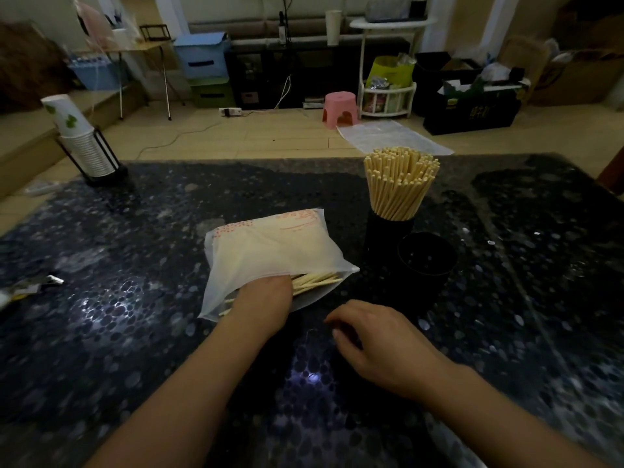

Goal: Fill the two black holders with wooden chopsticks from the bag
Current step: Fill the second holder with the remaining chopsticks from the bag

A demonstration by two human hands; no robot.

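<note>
**A:** Behind your table [101, 332] you have a cluttered room: tan floor tiles, a pink stool [340, 109], a white rack [388, 96] with packets, stacked blue and green bins [204, 67] and dark crates along the far wall. What is the tabletop like?

**B:** Dark and glossy, covered in a pebble-like speckle that catches the light in pale spots. At your far left stands a stack of paper cups [81, 140] in a black wire stand, tilted.

**A:** And your hands?

**B:** Your left hand [266, 292] is pushed into the open mouth of the bag [266, 248]; only the back of the hand and the wrist show, so whether the fingers inside are gripping anything cannot be told. Your right hand [378, 339] sits low over the table just right of the bag's mouth, palm down, fingers loosely curled and holding nothing.

**A:** Where are the task's things?

**B:** That bag is a milky, translucent plastic pouch with red print, lying flat at the middle of the table, and pale wooden chopsticks [317, 280] poke out of its mouth beside your left hand. Right of it stand the two holders, matt black cylinders, close together. The far holder [388, 231] is packed with a fanned bundle of chopsticks [400, 184] standing upright. The near holder [427, 265] looks dark inside, with no sticks rising above its rim.
</note>
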